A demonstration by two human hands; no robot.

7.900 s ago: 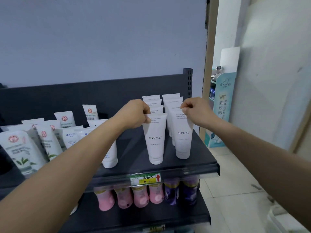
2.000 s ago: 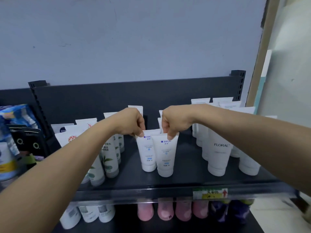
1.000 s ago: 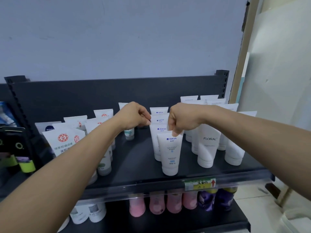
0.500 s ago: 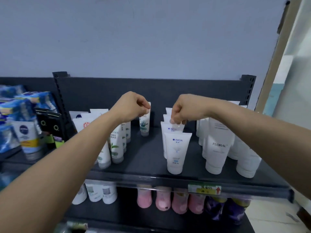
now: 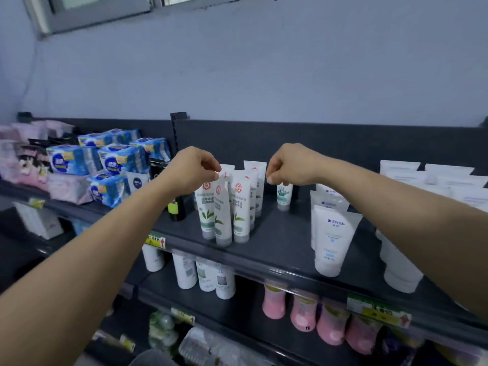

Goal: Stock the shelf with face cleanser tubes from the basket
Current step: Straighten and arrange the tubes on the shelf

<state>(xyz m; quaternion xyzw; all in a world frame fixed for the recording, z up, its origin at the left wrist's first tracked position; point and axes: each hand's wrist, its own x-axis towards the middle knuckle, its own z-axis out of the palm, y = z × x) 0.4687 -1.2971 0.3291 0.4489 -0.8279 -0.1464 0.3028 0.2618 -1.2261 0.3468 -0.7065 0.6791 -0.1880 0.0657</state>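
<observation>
Cleanser tubes (image 5: 239,207) stand cap-down on the dark top shelf (image 5: 277,233). Nearest, on the shelf below, pink bottles (image 5: 274,302) sit under its right half and white bottles (image 5: 186,270) under its middle, with a yellow price tag (image 5: 155,241) on the front rail above them. At the front right of the top shelf, a white tube with blue lettering (image 5: 331,239) heads a short row, just beside larger plain white tubes (image 5: 401,270) partly hidden by the right forearm. Across a bare stretch to the left, tubes printed with green leaves and red seals crowd together. The left hand (image 5: 194,167) reaches over them, thumb and forefinger pinching the top edge of the front leaf tube (image 5: 223,215). The right hand (image 5: 290,165) hovers apart from it, fingers curled in, over a small green-printed tube (image 5: 284,195) near the back. That tube's top is hidden behind the hand, so whether it is gripped cannot be told. Farther left lie stacked blue packs (image 5: 121,159), with a black back panel (image 5: 343,138) and a pale wall (image 5: 264,62) behind.
</observation>
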